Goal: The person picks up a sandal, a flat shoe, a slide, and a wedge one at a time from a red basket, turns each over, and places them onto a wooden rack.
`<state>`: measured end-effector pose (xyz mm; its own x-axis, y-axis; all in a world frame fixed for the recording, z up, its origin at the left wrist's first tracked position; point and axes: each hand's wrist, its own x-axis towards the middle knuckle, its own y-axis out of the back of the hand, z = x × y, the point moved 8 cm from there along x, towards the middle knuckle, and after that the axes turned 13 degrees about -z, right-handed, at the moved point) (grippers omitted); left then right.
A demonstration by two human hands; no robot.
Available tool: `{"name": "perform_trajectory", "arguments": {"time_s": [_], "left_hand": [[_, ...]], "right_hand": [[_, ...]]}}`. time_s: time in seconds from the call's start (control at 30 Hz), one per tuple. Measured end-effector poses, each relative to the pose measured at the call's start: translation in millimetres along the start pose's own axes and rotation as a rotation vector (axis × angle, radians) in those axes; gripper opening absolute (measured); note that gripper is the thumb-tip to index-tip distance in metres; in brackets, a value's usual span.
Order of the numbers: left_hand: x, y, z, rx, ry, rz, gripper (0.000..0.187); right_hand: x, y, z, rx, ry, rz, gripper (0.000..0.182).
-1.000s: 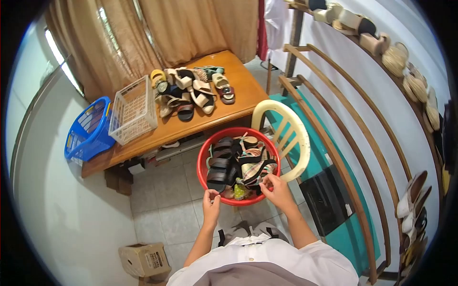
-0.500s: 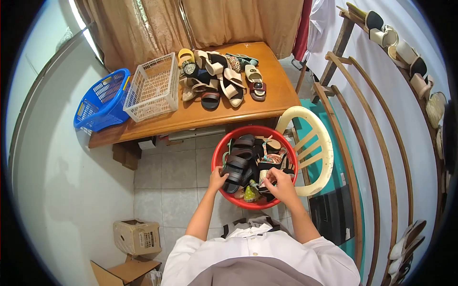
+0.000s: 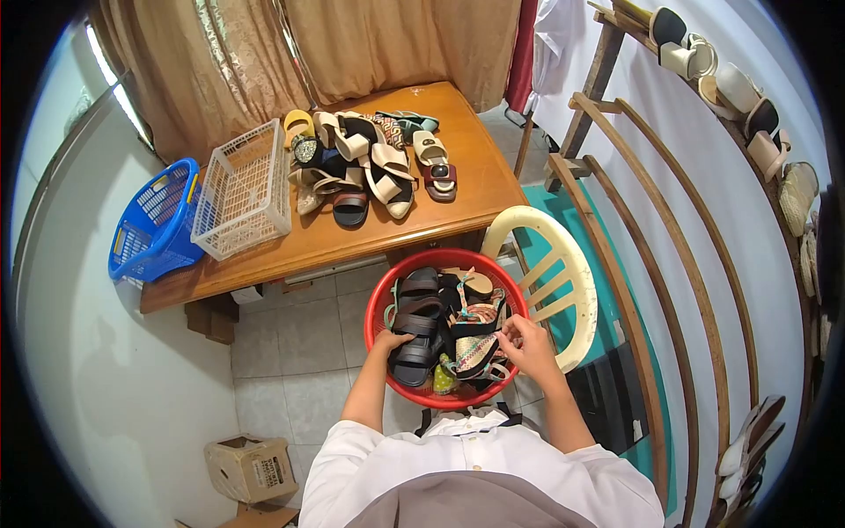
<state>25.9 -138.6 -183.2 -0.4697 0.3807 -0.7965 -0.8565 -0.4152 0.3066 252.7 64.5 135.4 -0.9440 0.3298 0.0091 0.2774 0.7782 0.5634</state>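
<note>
Round red plastic basin [image 3: 377, 299] of mixed sandals, on cream plastic chair [image 3: 576, 290]. Left hand [image 3: 393, 340] curled on black strappy sandal [image 3: 414, 339]; right hand [image 3: 525, 341] pinching woven multicoloured sandal [image 3: 473, 352]. Advice: free tangled straps before lifting.

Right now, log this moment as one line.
left hand: on black sandal | right hand: on patterned sandal | both in red basin

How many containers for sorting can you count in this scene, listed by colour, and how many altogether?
Red basin, which both hands reach into: 1
White basket on the table: 1
Blue basket at the table's end: 1
Total: 3
</note>
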Motion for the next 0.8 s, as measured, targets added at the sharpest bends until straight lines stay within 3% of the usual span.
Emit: {"name": "perform_trajectory", "arguments": {"time_s": [0.07,0.17,0.4,0.6,0.8], "left_hand": [[-9.4,-20.9,-0.8,-0.470,-0.052,-0.266,0.067],[-19.3,-15.1,3.7,-0.445,-0.006,-0.215,0.056],[-18.6,0.9,11.9,-0.486,-0.200,-0.232,0.045],[-64.6,30.2,14.1,-0.385,-0.229,-0.060,0.040],[-140.3,38.6,17.6,-0.524,-0.362,-0.096,0.036]], "right_hand": [[0.5,-0.5,-2.1,-0.005,-0.004,-0.006,0.014],[0.3,-0.2,-3.1,0.011,0.000,0.000,0.013],[-10.9,-3.5,-4.8,0.021,0.012,0.013,0.011],[-29.9,-5.1,-2.4,0.016,0.000,0.044,0.011],[-42.9,-18.7,-7.8,0.062,0.014,0.044,0.013]]}}
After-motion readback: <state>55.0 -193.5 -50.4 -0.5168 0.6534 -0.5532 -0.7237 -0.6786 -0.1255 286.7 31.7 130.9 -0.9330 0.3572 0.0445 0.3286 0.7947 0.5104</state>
